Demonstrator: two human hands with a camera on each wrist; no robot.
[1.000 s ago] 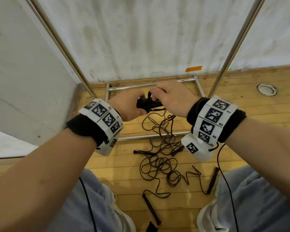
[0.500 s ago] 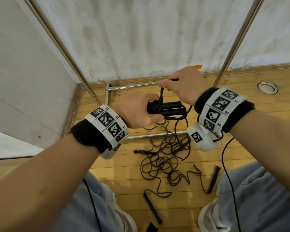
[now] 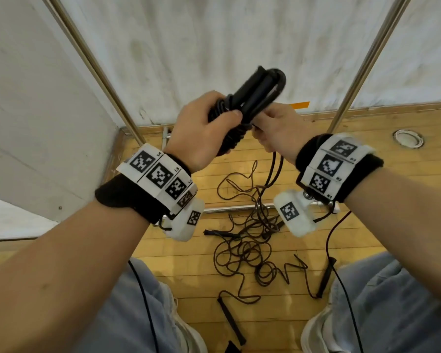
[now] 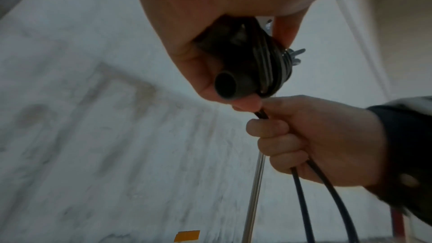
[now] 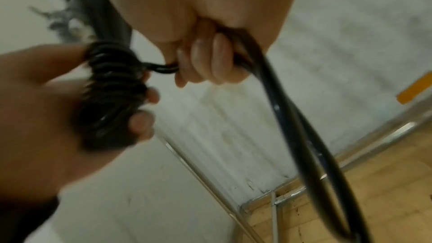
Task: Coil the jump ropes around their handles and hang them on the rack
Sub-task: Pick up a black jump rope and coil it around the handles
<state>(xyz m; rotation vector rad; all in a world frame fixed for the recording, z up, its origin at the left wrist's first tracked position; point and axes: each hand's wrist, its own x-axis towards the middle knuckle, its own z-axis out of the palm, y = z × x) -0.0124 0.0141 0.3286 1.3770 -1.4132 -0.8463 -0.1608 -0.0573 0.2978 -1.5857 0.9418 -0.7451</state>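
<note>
Black paired handles (image 3: 250, 98), half-coiled, long axis slanting up and far-right from the left hand (image 3: 204, 131) clenched round them; free rope (image 3: 271, 171) drops near-right through the closed right hand (image 3: 278, 131), touching, toward the floor tangle (image 3: 247, 248).

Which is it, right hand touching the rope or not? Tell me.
Touching. The left wrist view shows the right hand curled round the rope, two strands leaving below its fingers.
</note>
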